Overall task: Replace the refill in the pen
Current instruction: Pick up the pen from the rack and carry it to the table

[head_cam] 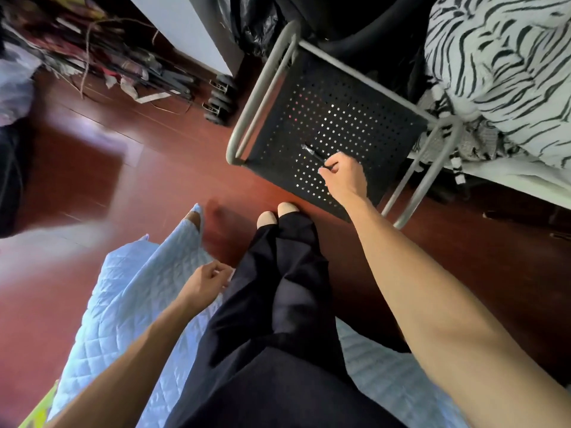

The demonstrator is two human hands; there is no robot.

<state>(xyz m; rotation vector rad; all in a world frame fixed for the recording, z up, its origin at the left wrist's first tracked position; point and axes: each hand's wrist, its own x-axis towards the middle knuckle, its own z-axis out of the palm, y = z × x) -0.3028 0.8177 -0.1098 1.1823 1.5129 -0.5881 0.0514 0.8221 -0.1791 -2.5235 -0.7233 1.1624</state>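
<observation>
Our right hand (343, 173) pinches slim black plastic pen (313, 151) lying near front edge of black perforated metal stool seat (355, 97). Left hand (207, 281) loosely curled, empty. We lift pen level, bring both hands together.

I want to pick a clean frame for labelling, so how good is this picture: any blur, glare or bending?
Head view: the left side smears with motion blur; window glare washes the red floor; wide-angle bending curves the chair frame. The pen at the right hand is small but readable; the left hand is slightly soft.
</observation>
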